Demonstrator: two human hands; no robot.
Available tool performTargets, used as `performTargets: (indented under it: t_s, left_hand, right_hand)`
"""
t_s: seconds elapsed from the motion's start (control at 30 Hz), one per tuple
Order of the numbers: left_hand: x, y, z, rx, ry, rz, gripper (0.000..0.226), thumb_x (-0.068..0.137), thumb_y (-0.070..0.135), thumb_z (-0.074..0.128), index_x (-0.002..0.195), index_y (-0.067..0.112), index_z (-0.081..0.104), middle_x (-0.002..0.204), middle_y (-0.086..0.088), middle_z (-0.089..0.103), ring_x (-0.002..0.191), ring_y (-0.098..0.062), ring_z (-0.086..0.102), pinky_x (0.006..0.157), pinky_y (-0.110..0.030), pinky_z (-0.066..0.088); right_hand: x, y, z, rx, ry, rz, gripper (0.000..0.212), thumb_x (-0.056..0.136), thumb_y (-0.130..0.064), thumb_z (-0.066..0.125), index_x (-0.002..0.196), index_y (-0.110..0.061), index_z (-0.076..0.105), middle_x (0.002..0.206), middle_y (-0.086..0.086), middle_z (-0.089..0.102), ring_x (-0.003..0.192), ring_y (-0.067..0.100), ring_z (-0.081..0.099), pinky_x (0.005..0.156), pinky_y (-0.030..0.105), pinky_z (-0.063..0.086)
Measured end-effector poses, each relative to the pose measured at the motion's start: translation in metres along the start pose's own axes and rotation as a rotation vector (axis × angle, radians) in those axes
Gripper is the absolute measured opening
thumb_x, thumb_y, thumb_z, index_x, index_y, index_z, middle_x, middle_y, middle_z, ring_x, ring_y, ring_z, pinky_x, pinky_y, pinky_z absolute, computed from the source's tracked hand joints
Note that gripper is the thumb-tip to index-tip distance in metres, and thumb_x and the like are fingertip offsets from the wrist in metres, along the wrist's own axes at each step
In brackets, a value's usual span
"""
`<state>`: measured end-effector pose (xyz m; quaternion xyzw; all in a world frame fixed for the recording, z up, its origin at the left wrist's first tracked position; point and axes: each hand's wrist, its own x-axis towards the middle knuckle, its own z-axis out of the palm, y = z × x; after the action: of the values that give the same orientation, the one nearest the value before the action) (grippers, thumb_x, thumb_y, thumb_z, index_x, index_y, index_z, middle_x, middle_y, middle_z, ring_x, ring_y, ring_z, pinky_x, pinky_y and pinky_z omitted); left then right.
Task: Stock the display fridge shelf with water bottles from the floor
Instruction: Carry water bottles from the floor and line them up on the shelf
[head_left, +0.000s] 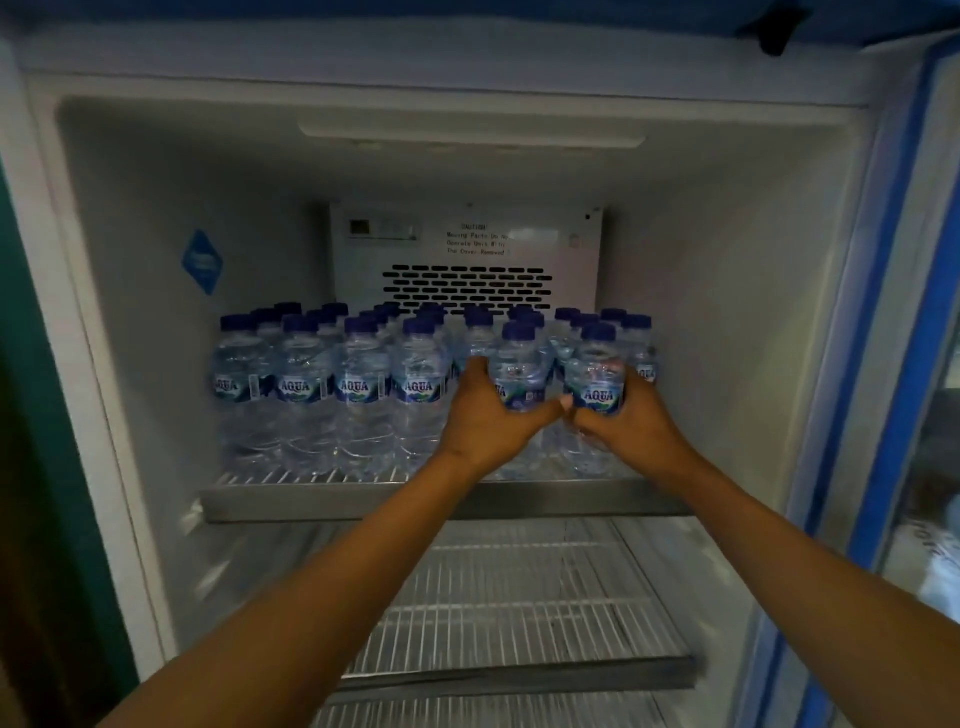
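Observation:
Several small water bottles (358, 384) with blue caps and blue labels stand in rows on the fridge's top wire shelf (332, 499). My left hand (488, 415) grips one bottle (519, 364) at the front row, right of centre. Just beside it, my right hand (628, 421) grips another bottle (597, 364) at the front right. Both held bottles are upright at shelf level; whether their bases touch the shelf is hidden by my hands. My thumbs nearly meet between the two bottles.
The fridge's back panel (467, 249) with vent slots rises behind the bottles. A bare wire shelf (519, 613) lies below. The open glass door with a blue frame (893, 364) stands at the right. The fridge's left wall (130, 312) carries a blue sticker.

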<state>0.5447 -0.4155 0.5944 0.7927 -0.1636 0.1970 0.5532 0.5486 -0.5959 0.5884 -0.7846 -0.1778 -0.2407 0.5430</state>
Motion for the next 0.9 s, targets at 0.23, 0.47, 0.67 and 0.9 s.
performTargets:
  t_s: [0.23,0.47,0.67,0.9]
  left_hand:
    - [0.031,0.073,-0.051,0.729,-0.16,0.395,0.047,0.094,0.031,0.056,0.137,0.021,0.041,0.136,-0.003,0.049,0.115,-0.019,0.049,0.096,-0.035,0.044]
    - [0.069,0.101,-0.062,0.892,-0.59,0.282,0.03,0.096,0.031,0.057,0.122,0.02,0.062,0.109,0.007,0.06,0.099,-0.01,0.056,0.087,-0.022,0.041]
    - [0.087,0.096,-0.067,1.042,-0.595,0.278,0.035,0.093,0.041,0.056,0.119,0.019,0.066,0.11,0.006,0.064,0.095,-0.01,0.055,0.096,-0.032,0.044]
    - [0.09,0.093,-0.08,1.084,-0.597,0.242,0.034,0.093,0.04,0.056,0.119,0.02,0.066,0.113,0.004,0.066,0.097,-0.011,0.058,0.099,-0.033,0.044]
  right_hand:
    - [0.002,0.014,-0.001,0.036,-0.022,-0.009,0.059,0.075,-0.015,0.079,0.127,-0.014,0.052,0.116,0.002,0.066,0.103,0.014,0.065,0.09,0.036,0.053]
    - [0.003,0.017,0.001,0.04,-0.021,-0.03,0.062,0.076,-0.014,0.078,0.131,-0.014,0.049,0.119,-0.001,0.064,0.103,0.005,0.063,0.089,0.019,0.051]
    - [0.003,0.018,0.001,0.037,-0.01,-0.034,0.059,0.076,-0.011,0.078,0.127,-0.013,0.05,0.109,-0.01,0.063,0.091,-0.011,0.061,0.076,0.003,0.046]
    - [0.002,0.018,0.001,0.035,-0.013,-0.043,0.058,0.077,-0.013,0.078,0.127,-0.014,0.049,0.108,-0.01,0.063,0.091,-0.009,0.061,0.077,0.006,0.048]
